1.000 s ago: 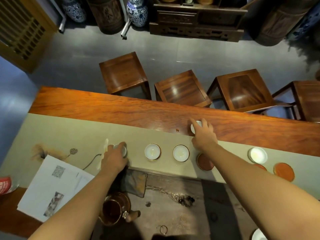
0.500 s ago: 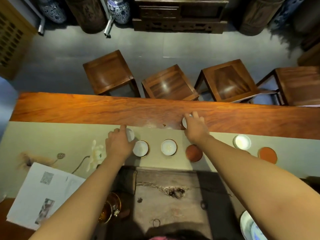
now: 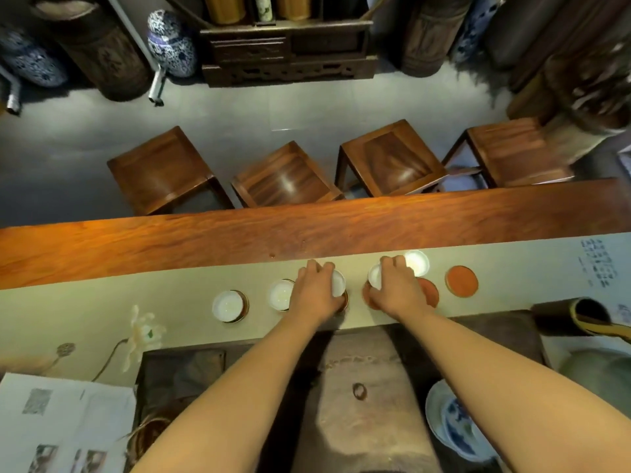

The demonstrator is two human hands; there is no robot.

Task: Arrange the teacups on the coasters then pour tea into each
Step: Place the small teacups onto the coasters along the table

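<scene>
So down at the near left there's a sheet of printed paper (image 3: 61, 425) lying on the pale table runner (image 3: 102, 302), next to a lotus flower painted on the cloth. Moving right along the runner, first white teacup (image 3: 228, 305) is sitting on its coaster, and just beside it a second teacup (image 3: 281, 295) also sits on one, with its right edge tucked behind the left hand.

The left hand (image 3: 316, 293) is wrapped around a third teacup (image 3: 338, 283), fingers curled over the far side, cup tilted so the mouth faces right. It's right over a dark-rimmed coaster (image 3: 344, 302) that just peeks out under the hand. Can't tell if the cup is touching it.

Just to the right, the right hand (image 3: 396, 290) is gripping a fourth teacup (image 3: 375, 276) the same way, tilted with the mouth facing left, above an orange coaster (image 3: 369, 300) that's mostly hidden.

Past that hand, a fifth teacup (image 3: 416, 262) stands on the runner at the far side, not on a coaster. Near it is another orange coaster (image 3: 429, 292), bare, half behind the right hand, and then one more bare coaster (image 3: 461, 280) further right.

Near right corner has a blue-and-white bowl (image 3: 450, 425) on the dark tea tray (image 3: 358, 370). Four wooden stools (image 3: 286, 175) line the far side of the table.
</scene>
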